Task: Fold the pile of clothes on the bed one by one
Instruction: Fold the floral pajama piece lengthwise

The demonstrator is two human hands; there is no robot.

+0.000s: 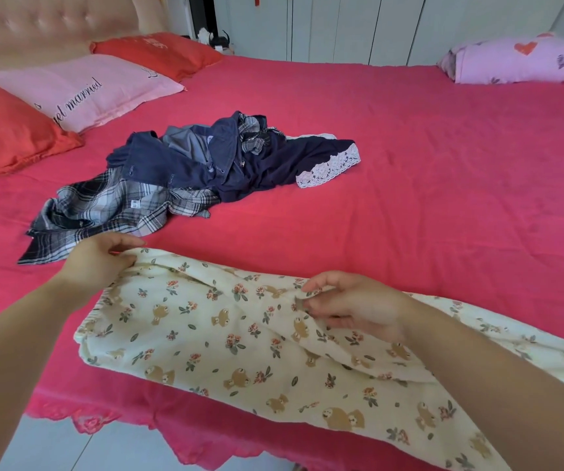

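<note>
From the head view, your left grip (100, 256) pinched the far corner of the cream pyjama piece (226, 338), the one printed with bears and flowers. Your right grip (352, 307) pinched a raised fold on the same far edge. Between and below both grips the piece lay across the near edge of the bed (409, 198), its tail trailing off past your right forearm.

You appeared to be on an early fold of this one garment. The next move probably called for carrying that far edge toward you with both grips level, then smoothing the ridge under your right grip.

Beyond your left grip lay the pile (205, 164), unfolded, with a plaid shirt (103, 209) nearest. Its small white tag (135, 203) was too small to read. Farther off, the pink pillow (83, 86) read "married", with the word before it cut off.
</note>
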